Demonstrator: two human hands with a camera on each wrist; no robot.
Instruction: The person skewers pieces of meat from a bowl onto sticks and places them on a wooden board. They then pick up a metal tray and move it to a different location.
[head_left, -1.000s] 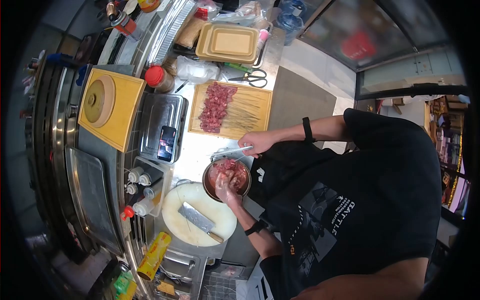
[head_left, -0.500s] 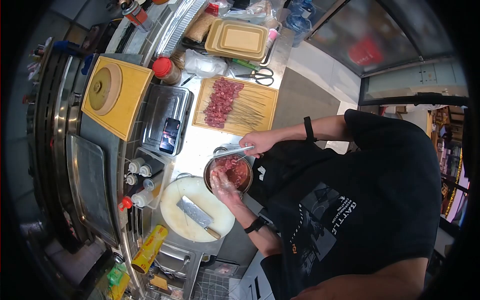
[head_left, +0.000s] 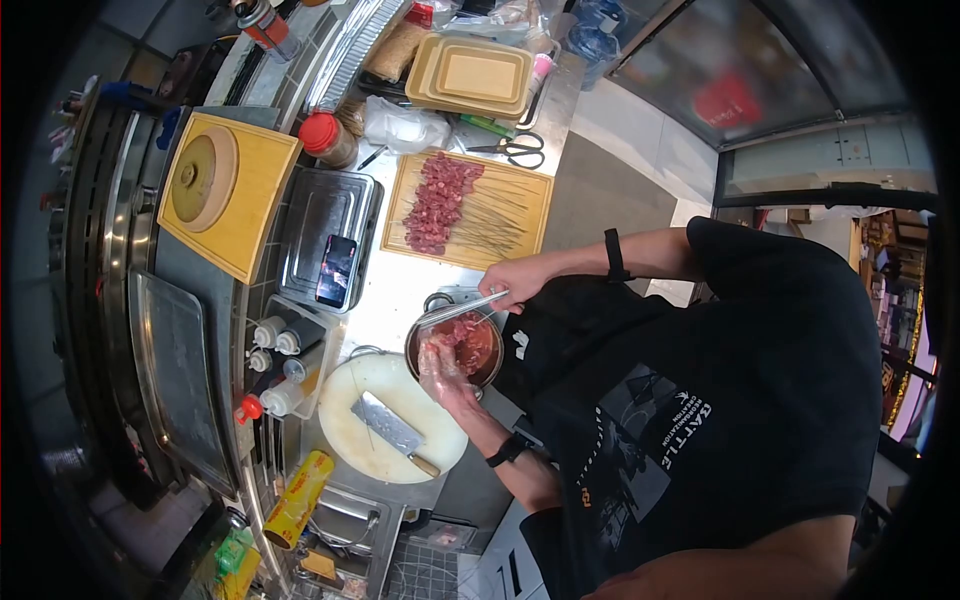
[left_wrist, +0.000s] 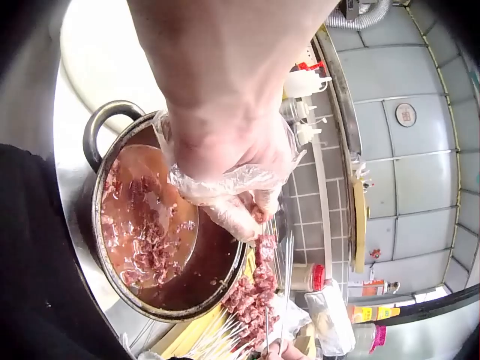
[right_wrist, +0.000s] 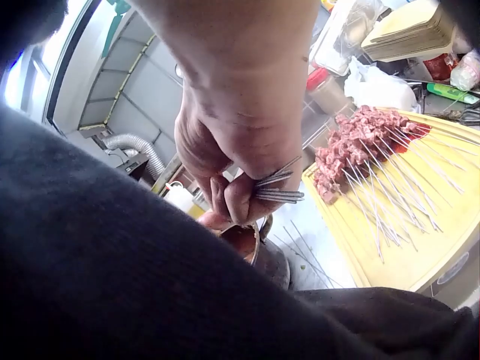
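Note:
My left hand (head_left: 445, 376), in a clear plastic glove, is over the far side of the metal pot (left_wrist: 180, 311). Its fingertips pinch a piece of red meat (left_wrist: 264, 241) by the tip end of a skewer. Inside the pot, small meat chunks (left_wrist: 150, 251) lie in reddish liquid. Bare fingers of my right hand (head_left: 512, 284) curl around a bunch of thin metal skewers (right_wrist: 279, 195), which slant across the pot toward the gloved hand. Beyond the pot, rows of meat skewers (right_wrist: 367, 146) lie on a yellow board (right_wrist: 442, 232).
A cleaver (head_left: 390, 424) lies on a round white chopping board (head_left: 345, 450) beside the pot. Squeeze bottles (head_left: 285, 398), a lidded metal tray with a phone (head_left: 336, 268) on it, scissors (head_left: 520, 150) and a red-lidded jar (head_left: 322, 135) stand around. Stacked tan trays (head_left: 470, 75) sit farther right.
My left hand has come up from the meat inside the pot to its far rim, by the skewer tips. My right hand keeps its grip on the skewers. The head view has shifted slightly.

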